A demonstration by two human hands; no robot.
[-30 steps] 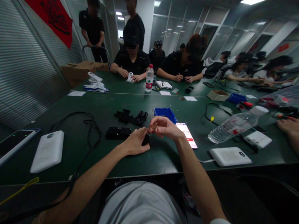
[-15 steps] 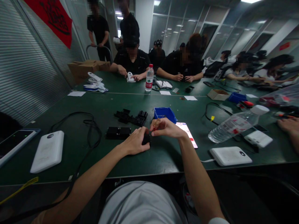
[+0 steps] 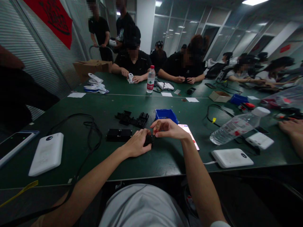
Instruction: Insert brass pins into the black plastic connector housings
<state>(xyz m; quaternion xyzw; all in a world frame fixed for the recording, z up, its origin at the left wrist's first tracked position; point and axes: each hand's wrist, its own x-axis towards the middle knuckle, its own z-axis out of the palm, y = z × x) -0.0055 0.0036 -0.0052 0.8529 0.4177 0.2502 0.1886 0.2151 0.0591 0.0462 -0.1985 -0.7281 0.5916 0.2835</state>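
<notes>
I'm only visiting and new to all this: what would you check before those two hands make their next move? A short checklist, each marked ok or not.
1. Left hand steadying the black part: ok, the part sits between thumb and fingers.
2. Right hand gripping the amber-handled tool: ok, handle held in its fingers.
3. Tool's tip seated on the part: cannot tell, too small and dark.
4. Blue tray within reach: looks ok, just beyond the right hand.
5. Phone clear of the right arm: cannot tell, the arm partly hides it.
6. Spare black pieces out from under the hands: ok, lying beyond the left hand.
</notes>
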